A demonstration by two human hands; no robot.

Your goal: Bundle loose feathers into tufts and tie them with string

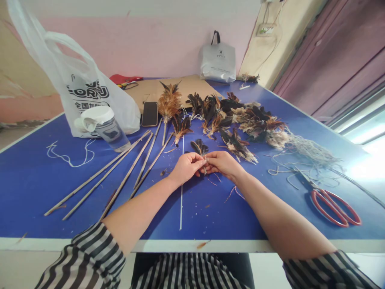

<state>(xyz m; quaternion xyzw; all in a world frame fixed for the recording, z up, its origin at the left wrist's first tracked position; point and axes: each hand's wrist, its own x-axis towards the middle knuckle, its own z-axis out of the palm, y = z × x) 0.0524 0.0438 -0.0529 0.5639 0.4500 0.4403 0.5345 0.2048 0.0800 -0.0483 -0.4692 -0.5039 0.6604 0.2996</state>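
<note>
My left hand and my right hand meet over the middle of the blue table. Between their pinched fingertips is a small bunch of dark feathers, its tips pointing away from me. Both hands are closed on its lower part, where fingers cover the stems. Thin reddish-white string shows just below the right fingers. Beyond my hands lie loose dark and brown feather bundles. Several thin sticks rest to the left, and one brown feather tuft stands out behind them, by a stick.
Red-handled scissors and tangled pale string lie at the right. At the left are a white plastic bag, a lidded clear jug and a phone. A silver bag stands at the back on brown cardboard.
</note>
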